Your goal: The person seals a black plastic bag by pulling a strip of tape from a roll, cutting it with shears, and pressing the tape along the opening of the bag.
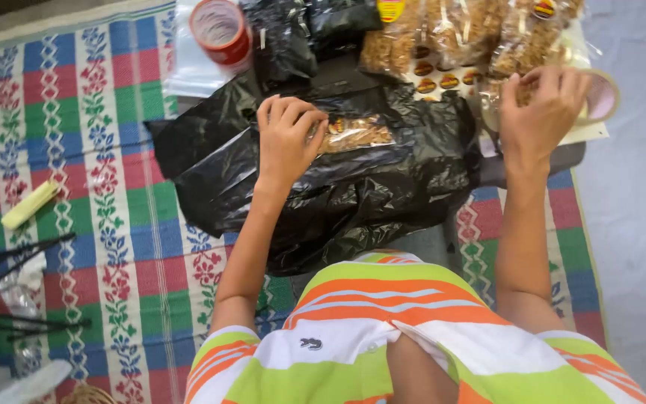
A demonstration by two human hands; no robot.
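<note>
The left hand pinches a clear snack packet — black plastic bag beneath. The right hand grips a tape roll, well apart.

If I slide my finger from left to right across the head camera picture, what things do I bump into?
Yellow stick → red tape roll → left hand → small snack packet → right hand → clear tape roll.

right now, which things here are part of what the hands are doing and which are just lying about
In use:
- left hand on a small clear snack packet
- right hand at a tape roll
- black plastic bag under the packet
- filled snack packets and sheet of round stickers at the top

Lying about:
- red tape roll
- yellow stick
- black rods
- striped mat
</note>
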